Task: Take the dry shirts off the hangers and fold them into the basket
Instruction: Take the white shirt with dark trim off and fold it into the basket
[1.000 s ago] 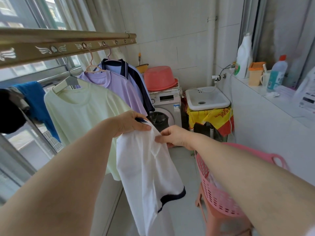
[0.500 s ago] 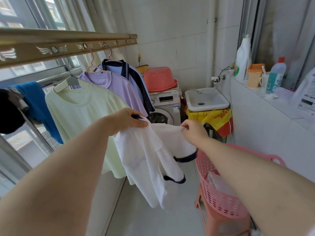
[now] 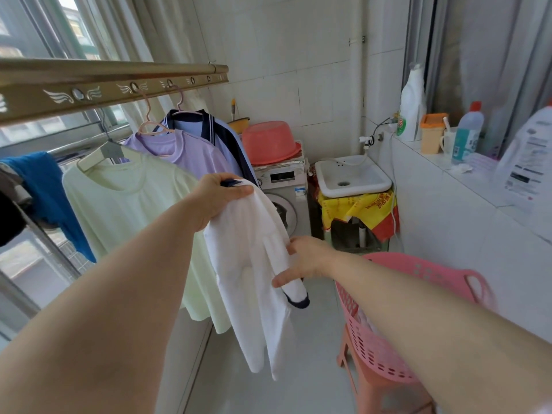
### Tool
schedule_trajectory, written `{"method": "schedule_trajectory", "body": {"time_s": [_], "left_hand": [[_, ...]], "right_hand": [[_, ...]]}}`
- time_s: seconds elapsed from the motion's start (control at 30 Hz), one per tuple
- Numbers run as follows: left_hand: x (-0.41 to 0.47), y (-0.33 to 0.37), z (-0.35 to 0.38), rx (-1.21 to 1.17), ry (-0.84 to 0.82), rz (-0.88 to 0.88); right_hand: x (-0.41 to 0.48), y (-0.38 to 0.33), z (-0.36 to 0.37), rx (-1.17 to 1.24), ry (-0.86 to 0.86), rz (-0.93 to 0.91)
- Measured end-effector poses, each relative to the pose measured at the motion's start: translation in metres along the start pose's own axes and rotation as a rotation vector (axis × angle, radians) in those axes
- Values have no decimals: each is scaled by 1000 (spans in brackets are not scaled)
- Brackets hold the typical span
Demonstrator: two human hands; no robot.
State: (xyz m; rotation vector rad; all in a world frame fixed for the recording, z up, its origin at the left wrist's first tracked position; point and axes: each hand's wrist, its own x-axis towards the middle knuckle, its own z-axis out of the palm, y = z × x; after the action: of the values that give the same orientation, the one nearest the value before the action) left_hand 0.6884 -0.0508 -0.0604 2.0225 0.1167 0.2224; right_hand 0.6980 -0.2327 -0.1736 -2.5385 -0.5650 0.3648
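I see left hand (image 3: 221,198) gripping white shirt (image 3: 248,264) at collar, right hand (image 3: 304,261) on its sleeve, pink basket (image 3: 433,271) beside.
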Motion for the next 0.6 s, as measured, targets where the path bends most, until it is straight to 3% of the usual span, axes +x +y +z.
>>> {"method": "schedule_trajectory", "body": {"time_s": [0.2,0.33,0.4,0.5,0.6], "left_hand": [[1,-6,-14,117,8,4],[-1,-9,-20,599,-207,-11],[0,-7,-14,785,-268,-19],[7,-1,2,922,-149,58],[20,11,19,698,121,144]], "right_hand": [[1,14,-12,-65,338,37],[-2,33,-47,-186,664,138],[0,43,-64,-239,716,160],[-3,50,-83,-334,675,187],[-6,58,-103,-177,843,225]]}}
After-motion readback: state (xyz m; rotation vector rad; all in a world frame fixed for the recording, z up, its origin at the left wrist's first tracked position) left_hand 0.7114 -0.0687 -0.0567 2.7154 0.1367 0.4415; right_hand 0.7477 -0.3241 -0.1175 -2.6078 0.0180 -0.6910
